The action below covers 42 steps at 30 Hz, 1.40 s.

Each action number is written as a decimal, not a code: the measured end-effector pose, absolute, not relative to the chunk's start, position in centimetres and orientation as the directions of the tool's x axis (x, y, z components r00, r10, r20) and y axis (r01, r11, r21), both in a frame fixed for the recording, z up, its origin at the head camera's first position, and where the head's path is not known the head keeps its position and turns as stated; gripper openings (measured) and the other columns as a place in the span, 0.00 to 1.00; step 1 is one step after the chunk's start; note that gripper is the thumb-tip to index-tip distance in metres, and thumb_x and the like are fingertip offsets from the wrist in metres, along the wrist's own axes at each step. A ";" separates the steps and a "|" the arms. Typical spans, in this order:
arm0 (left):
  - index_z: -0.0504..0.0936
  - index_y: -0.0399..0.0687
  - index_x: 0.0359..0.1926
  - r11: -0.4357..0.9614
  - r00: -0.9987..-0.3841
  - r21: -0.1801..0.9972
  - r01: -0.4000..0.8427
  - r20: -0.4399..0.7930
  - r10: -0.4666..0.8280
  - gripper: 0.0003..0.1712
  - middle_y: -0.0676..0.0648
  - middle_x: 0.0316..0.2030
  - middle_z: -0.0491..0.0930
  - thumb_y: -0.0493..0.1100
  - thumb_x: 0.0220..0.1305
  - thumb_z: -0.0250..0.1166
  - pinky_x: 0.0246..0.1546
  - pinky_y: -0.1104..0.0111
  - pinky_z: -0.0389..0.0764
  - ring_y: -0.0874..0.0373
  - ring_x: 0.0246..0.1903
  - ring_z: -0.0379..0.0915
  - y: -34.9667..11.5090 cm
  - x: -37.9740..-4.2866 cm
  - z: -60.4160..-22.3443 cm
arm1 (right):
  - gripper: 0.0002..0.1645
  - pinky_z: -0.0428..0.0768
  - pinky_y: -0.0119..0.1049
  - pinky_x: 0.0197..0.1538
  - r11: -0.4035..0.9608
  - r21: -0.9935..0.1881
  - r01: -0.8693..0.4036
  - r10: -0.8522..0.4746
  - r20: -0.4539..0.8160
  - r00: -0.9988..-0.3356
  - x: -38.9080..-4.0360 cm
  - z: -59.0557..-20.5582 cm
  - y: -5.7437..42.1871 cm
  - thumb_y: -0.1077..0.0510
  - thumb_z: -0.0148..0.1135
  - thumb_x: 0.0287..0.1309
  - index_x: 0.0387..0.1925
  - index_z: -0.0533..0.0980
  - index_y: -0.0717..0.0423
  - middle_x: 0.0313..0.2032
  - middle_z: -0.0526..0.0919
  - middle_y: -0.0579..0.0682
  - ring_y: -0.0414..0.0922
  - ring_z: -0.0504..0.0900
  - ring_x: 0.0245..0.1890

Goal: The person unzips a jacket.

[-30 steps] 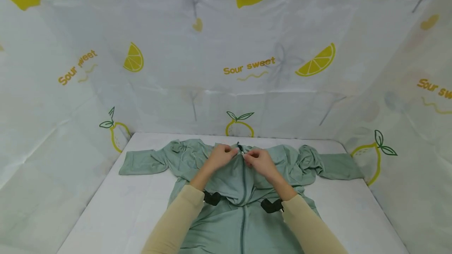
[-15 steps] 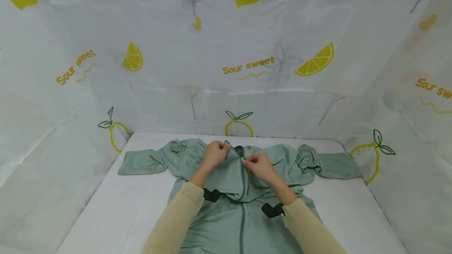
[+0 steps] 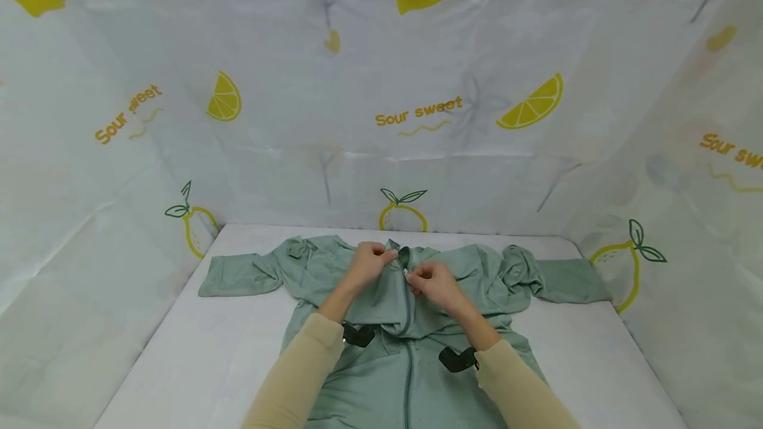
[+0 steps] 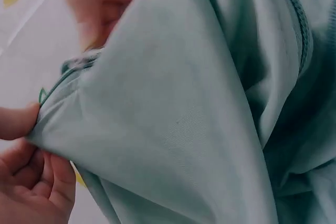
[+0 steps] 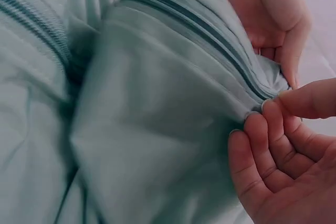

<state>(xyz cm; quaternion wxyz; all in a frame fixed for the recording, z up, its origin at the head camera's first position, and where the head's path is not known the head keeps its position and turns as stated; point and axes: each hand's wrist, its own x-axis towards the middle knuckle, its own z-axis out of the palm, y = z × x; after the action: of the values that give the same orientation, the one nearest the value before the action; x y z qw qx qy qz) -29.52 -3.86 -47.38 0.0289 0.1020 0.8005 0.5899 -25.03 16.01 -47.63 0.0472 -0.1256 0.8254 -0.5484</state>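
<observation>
I have the jacket (image 3: 372, 310) laid out front up on the white table (image 3: 173, 349), directly under and between my two hands, its arms spread to either side and its lower front running back toward me beneath my forearms. My left hand (image 3: 366, 267) is at the neck, thumb and fingers pinching the top edge of the cloth just left of the zip (image 3: 408, 376); the left wrist view shows that corner drawn out taut from the fingertips, with the rest of the jacket away to the right. My right hand (image 3: 440, 285) sits just across from it, slightly nearer to me, thumb and fingertips closed on the upper part of the zip; a small pale bit shows at those fingertips from the head view, but close up the fingers hide what exactly they pinch. The two hands are near each other, apart, with the neck opening (image 3: 405, 257) between them. Below, the zip runs down the middle, crossing a fold in the cloth. Behind the table I see a white sheet (image 3: 286, 118) printed with lemons.
</observation>
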 end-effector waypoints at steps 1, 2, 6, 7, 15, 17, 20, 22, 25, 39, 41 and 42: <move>0.57 0.52 0.16 0.283 -0.985 0.953 0.106 0.062 0.158 0.32 0.53 0.13 0.50 0.46 0.73 0.65 0.20 0.66 0.53 0.59 0.14 0.43 -4.0 -29.6 -47.3 | 0.14 0.80 0.49 0.37 0.371 -0.916 -0.151 -0.263 0.052 -0.963 -24.8 -47.7 16.0 0.61 0.61 0.71 0.29 0.81 0.66 0.26 0.81 0.57 0.53 0.79 0.28; 0.57 0.52 0.15 0.294 -0.991 0.952 0.089 0.055 0.122 0.32 0.53 0.14 0.50 0.47 0.73 0.65 0.19 0.65 0.53 0.59 0.14 0.43 -4.1 -29.6 -47.3 | 0.14 0.80 0.50 0.38 0.378 -0.914 -0.146 -0.267 0.044 -0.963 -24.6 -47.6 16.0 0.61 0.61 0.71 0.29 0.80 0.66 0.26 0.81 0.57 0.53 0.79 0.28; 0.56 0.54 0.14 0.441 -0.991 0.888 0.131 0.106 0.081 0.34 0.54 0.12 0.49 0.49 0.73 0.65 0.16 0.67 0.53 0.61 0.12 0.43 -4.4 -29.6 -47.5 | 0.14 0.81 0.51 0.40 0.396 -0.909 -0.132 -0.258 0.027 -0.966 -24.3 -47.4 16.1 0.61 0.61 0.71 0.29 0.81 0.64 0.26 0.81 0.58 0.52 0.79 0.28; 0.56 0.54 0.14 0.489 -0.988 0.859 0.151 0.125 0.085 0.34 0.55 0.11 0.49 0.50 0.73 0.65 0.15 0.67 0.53 0.61 0.12 0.43 -4.4 -29.4 -47.5 | 0.14 0.82 0.51 0.41 0.397 -0.908 -0.137 -0.259 0.032 -0.965 -24.3 -47.4 16.2 0.60 0.61 0.71 0.29 0.80 0.65 0.27 0.81 0.59 0.52 0.80 0.28; 0.63 0.54 0.12 0.483 -0.964 0.862 0.156 0.028 0.263 0.33 0.55 0.10 0.57 0.58 0.74 0.61 0.16 0.68 0.57 0.61 0.11 0.48 -4.1 -28.2 -47.2 | 0.15 0.80 0.60 0.43 0.365 -0.918 -0.155 -0.251 0.063 -0.966 -24.9 -47.5 16.2 0.61 0.59 0.73 0.34 0.81 0.71 0.30 0.82 0.64 0.62 0.81 0.33; 0.63 0.53 0.14 0.390 -0.947 0.911 0.135 0.002 0.322 0.31 0.54 0.12 0.58 0.55 0.74 0.62 0.19 0.67 0.57 0.61 0.13 0.47 -4.0 -28.2 -47.3 | 0.15 0.80 0.59 0.43 0.361 -0.920 -0.154 -0.250 0.064 -0.966 -24.9 -47.5 16.2 0.61 0.59 0.73 0.34 0.81 0.71 0.30 0.82 0.64 0.62 0.81 0.33; 0.62 0.52 0.15 0.305 -0.943 0.947 0.104 -0.003 0.333 0.30 0.54 0.12 0.57 0.50 0.74 0.64 0.19 0.67 0.58 0.61 0.13 0.48 -3.9 -28.2 -47.4 | 0.15 0.81 0.53 0.40 0.370 -0.913 -0.169 -0.265 0.071 -0.962 -24.6 -47.3 16.1 0.61 0.59 0.73 0.33 0.81 0.69 0.29 0.82 0.61 0.58 0.81 0.31; 0.61 0.53 0.15 0.264 -0.955 0.961 0.087 0.005 0.295 0.30 0.53 0.11 0.56 0.47 0.73 0.64 0.18 0.67 0.58 0.60 0.12 0.49 -4.1 -28.3 -47.3 | 0.15 0.81 0.48 0.38 0.374 -0.910 -0.178 -0.284 0.070 -0.956 -24.3 -47.3 16.0 0.61 0.60 0.72 0.31 0.81 0.68 0.28 0.82 0.60 0.56 0.80 0.30; 0.59 0.53 0.15 0.240 -0.985 0.968 0.075 0.035 0.167 0.30 0.53 0.12 0.55 0.45 0.73 0.65 0.19 0.66 0.57 0.60 0.13 0.49 -4.4 -28.5 -47.1 | 0.15 0.77 0.42 0.33 0.387 -0.905 -0.176 -0.312 0.052 -0.949 -23.8 -47.2 16.1 0.60 0.60 0.72 0.30 0.80 0.67 0.26 0.81 0.58 0.51 0.77 0.25; 0.57 0.54 0.07 0.842 -0.942 0.486 0.233 0.327 0.072 0.39 0.57 0.06 0.47 0.56 0.69 0.67 0.06 0.71 0.50 0.64 0.06 0.43 -4.4 -25.9 -46.1 | 0.13 0.80 0.56 0.44 0.355 -0.924 -0.142 -0.270 0.045 -0.962 -24.4 -47.3 15.9 0.60 0.59 0.73 0.34 0.81 0.65 0.31 0.82 0.57 0.56 0.81 0.33; 0.57 0.54 0.07 0.841 -0.954 0.487 0.237 0.282 0.105 0.39 0.57 0.06 0.48 0.58 0.70 0.66 0.07 0.71 0.50 0.64 0.06 0.43 -4.2 -25.6 -45.9 | 0.12 0.81 0.56 0.45 0.348 -0.929 -0.127 -0.268 0.032 -0.963 -24.5 -47.2 15.8 0.60 0.59 0.73 0.35 0.81 0.65 0.31 0.83 0.56 0.54 0.81 0.33; 0.58 0.55 0.08 0.810 -0.963 0.535 0.240 0.239 0.127 0.38 0.57 0.06 0.49 0.58 0.71 0.64 0.08 0.71 0.51 0.64 0.07 0.44 -4.1 -25.6 -46.0 | 0.12 0.81 0.55 0.45 0.348 -0.930 -0.122 -0.268 0.025 -0.963 -24.5 -47.2 15.8 0.60 0.59 0.73 0.35 0.81 0.65 0.31 0.83 0.55 0.52 0.81 0.33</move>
<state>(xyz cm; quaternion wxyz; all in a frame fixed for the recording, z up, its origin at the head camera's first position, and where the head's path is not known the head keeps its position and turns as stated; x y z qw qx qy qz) -25.55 -4.07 -45.98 -0.0963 0.0971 0.9465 0.2923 -24.48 15.80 -47.21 0.0657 -0.1192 0.8184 -0.5584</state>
